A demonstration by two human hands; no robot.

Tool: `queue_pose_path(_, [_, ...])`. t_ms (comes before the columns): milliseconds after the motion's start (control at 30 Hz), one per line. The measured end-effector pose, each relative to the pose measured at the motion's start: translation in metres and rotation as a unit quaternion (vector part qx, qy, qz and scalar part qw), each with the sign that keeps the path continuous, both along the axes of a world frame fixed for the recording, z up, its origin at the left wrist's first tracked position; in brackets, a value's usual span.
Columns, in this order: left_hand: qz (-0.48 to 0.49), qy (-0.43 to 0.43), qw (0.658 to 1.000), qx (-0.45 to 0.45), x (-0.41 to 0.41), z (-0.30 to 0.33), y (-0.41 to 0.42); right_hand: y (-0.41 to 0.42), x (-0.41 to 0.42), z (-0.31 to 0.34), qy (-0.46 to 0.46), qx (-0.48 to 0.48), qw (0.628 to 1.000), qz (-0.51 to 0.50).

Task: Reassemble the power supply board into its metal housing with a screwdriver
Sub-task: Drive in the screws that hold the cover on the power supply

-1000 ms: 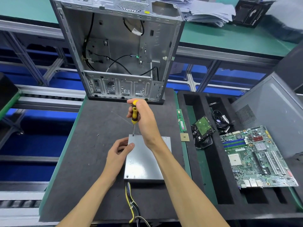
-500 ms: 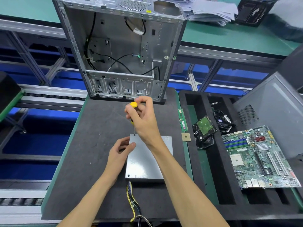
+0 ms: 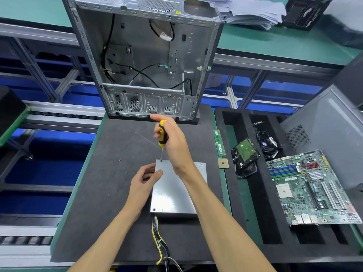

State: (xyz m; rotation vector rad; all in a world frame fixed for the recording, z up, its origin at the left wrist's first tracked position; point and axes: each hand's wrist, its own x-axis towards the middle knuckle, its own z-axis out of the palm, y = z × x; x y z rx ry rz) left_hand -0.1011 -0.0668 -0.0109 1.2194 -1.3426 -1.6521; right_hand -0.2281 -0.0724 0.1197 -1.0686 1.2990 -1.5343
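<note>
The metal housing (image 3: 176, 191) lies flat on the dark mat (image 3: 110, 173), cable bundle (image 3: 160, 238) trailing toward the person. The right hand (image 3: 174, 142) has fingers curled round the screwdriver (image 3: 162, 134), held upright with its tip at the housing's far-left corner (presumably a cover screw). The left hand (image 3: 144, 179) braces that corner, thumb on top, fingers curled against the side, evidently to stop the housing shifting.

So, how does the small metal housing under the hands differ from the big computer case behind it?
The metal housing lies flat and closed on the mat; the computer case stands upright and open, cables visible inside. The housing is much smaller, with wires leaving its near end. The screwdriver touches only the housing. Both are bare grey sheet metal.
</note>
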Motion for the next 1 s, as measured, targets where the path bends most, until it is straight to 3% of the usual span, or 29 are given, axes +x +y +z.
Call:
queue_pose_path(200, [-0.002,-0.006,1.000,-0.007,-0.0006,0.0004,0.0006,-0.0008,0.0008,0.0015,0.023,0.009,1.000,0.002])
queue_pose_path(800, [0.008,-0.005,1.000,-0.002,-0.0008,0.0029,0.0015,0.0042,-0.0018,-0.0045,-0.040,-0.003,0.999,0.005])
queue_pose_path(1000, [0.005,-0.005,1.000,-0.009,-0.0013,0.0019,0.0016,0.0073,-0.0020,0.0017,0.006,-0.028,1.000,-0.003])
